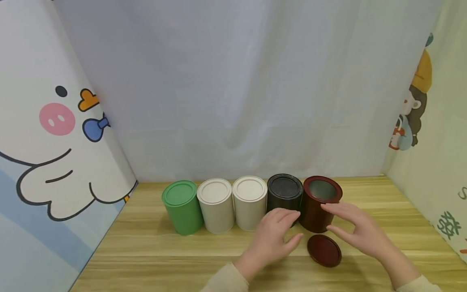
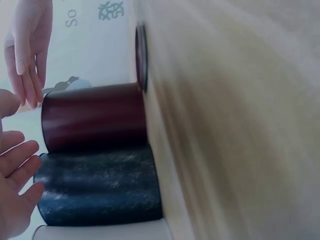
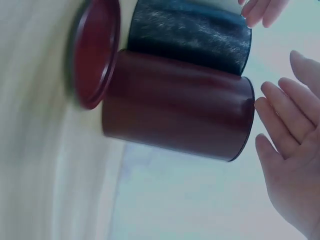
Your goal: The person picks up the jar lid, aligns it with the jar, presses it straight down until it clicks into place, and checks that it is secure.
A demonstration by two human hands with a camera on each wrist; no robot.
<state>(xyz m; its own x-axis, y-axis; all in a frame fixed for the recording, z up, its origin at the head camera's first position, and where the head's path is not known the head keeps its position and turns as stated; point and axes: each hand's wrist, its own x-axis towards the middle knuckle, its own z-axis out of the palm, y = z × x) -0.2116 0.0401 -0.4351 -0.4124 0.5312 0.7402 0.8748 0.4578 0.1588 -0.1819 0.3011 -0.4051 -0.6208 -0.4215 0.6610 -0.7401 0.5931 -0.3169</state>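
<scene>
A dark red canister (image 1: 316, 211) stands at the right end of a row, its top uncovered and its inside greyish. In front of it a dark red round lid (image 1: 324, 250) lies flat on the table. My left hand (image 1: 271, 235) hovers before the black canister (image 1: 284, 190), fingers extended, holding nothing. Close to the red canister's right front side is my right hand (image 1: 359, 229), also with extended fingers and nothing in it. The right wrist view shows those fingers (image 3: 287, 117) near the red canister's rim; whether they touch it I cannot tell.
Two white canisters (image 1: 217, 211) and a green canister (image 1: 184, 213) continue the row leftward, all lidded. They stand on a wood-grain table (image 1: 146, 259). A pale cloth (image 1: 226, 89) hangs behind, with printed panels (image 1: 54, 134) at both sides.
</scene>
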